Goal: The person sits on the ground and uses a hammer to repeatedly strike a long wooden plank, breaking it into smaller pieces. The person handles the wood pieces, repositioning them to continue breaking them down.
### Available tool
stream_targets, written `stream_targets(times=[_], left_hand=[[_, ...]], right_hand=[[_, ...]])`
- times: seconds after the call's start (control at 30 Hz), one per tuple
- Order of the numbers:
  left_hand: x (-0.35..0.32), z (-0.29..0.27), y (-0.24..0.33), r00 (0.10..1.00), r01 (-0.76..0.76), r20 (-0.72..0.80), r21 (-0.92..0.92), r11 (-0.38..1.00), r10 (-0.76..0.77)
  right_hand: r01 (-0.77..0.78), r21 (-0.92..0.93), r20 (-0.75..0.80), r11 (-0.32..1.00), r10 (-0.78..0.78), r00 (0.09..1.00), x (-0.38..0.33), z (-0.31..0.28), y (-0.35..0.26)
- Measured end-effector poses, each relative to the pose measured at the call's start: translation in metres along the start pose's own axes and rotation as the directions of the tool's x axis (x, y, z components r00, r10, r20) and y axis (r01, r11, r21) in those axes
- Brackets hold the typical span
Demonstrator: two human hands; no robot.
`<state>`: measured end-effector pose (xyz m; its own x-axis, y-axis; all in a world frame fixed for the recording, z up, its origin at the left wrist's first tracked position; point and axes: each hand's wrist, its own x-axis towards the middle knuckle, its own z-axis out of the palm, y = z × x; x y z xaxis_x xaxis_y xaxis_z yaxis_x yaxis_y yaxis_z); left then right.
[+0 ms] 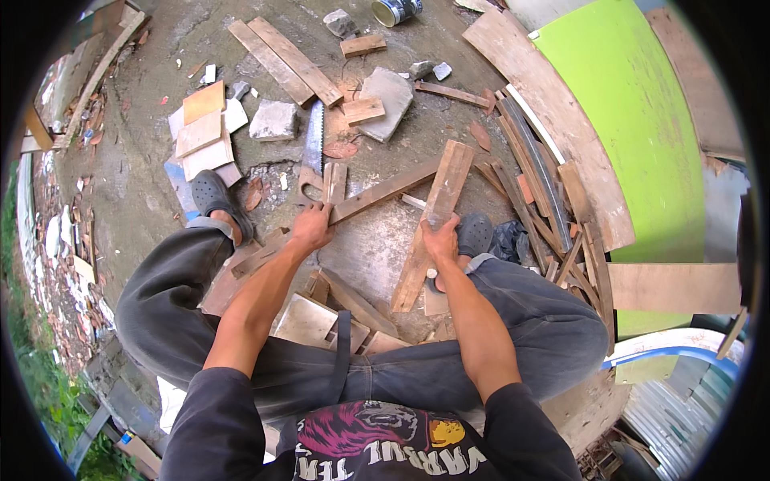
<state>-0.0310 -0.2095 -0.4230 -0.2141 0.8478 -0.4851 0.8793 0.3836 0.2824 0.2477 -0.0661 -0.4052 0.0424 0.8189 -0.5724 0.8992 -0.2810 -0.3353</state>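
I sit with my knees apart. My left hand point(312, 226) is closed on a long brown wooden batten point(385, 191) that slants up to the right. My right hand point(440, 239) grips a wider, paler wooden plank point(451, 183), tilted, which crosses over the batten's far end. Just beyond my left fingers lie a short wood block point(335, 183) and a handsaw point(314, 143) with a wooden handle, its blade pointing away from me. Some of the batten near my left wrist is hidden by the hand and forearm.
Stone slabs point(385, 103), two boards point(285, 60) and a tin can point(396, 10) lie ahead. Thin wood pieces point(200, 136) are stacked by my left foot. Timber strips point(536, 180) crowd the right, beside a green panel point(622, 104). Offcuts point(353, 301) lie between my legs.
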Motion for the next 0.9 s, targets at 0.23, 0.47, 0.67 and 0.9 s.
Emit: stream_targets(times=[0.23,0.47,0.67,0.9], left_hand=[[-0.035,-0.055,-0.040,0.989,0.078,-0.126,-0.007,0.997,-0.078],[-0.060,-0.075,-0.032,0.943,0.063,-0.325,-0.046,0.997,-0.075],[-0.053,-0.103,-0.012,0.885,-0.008,-0.466,-0.015,1.000,0.000],[-0.041,-0.205,0.010,0.801,-0.052,-0.584,0.156,0.986,0.135]], right_hand=[[-0.187,-0.070,0.009,0.980,0.188,0.982,0.007,0.000,-0.021],[-0.309,-0.299,0.024,0.903,0.331,0.943,0.030,0.001,-0.012],[-0.115,-0.621,0.135,0.775,0.251,0.959,0.038,0.029,0.007],[0.228,-0.725,0.370,0.650,0.088,0.925,0.041,-0.003,-0.003]])
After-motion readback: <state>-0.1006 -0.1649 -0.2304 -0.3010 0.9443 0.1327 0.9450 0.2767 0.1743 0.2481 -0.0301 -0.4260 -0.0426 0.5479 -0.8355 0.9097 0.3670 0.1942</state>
